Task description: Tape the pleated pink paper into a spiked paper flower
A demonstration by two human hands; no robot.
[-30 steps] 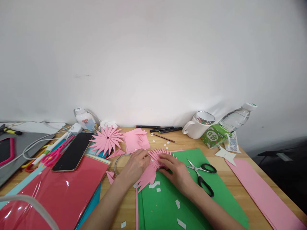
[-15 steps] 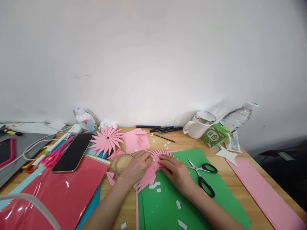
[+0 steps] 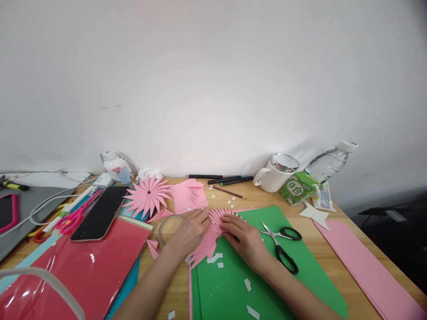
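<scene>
My left hand (image 3: 189, 231) and my right hand (image 3: 245, 238) both press on a spiky pink paper piece (image 3: 213, 226), a fan of folded points that lies at the far left corner of a green sheet (image 3: 260, 275). The fingers of both hands pinch its folds from either side. A finished pink paper flower (image 3: 148, 196) lies further left at the back. Black-handled scissors (image 3: 282, 246) rest on the green sheet just right of my right hand. A roll of clear tape (image 3: 166, 226) sits beside my left hand.
A phone (image 3: 98, 212) lies on red sheets (image 3: 76, 266) at the left, with pink scissors (image 3: 75, 214) and cables. At the back stand a white mug (image 3: 276, 173), a water bottle (image 3: 328, 164), a green pack (image 3: 298, 188) and pens (image 3: 227, 180). Pink paper strips (image 3: 367, 266) line the right edge.
Both hands stay on the pink piece with only slight finger shifts. The view has drifted a little.
</scene>
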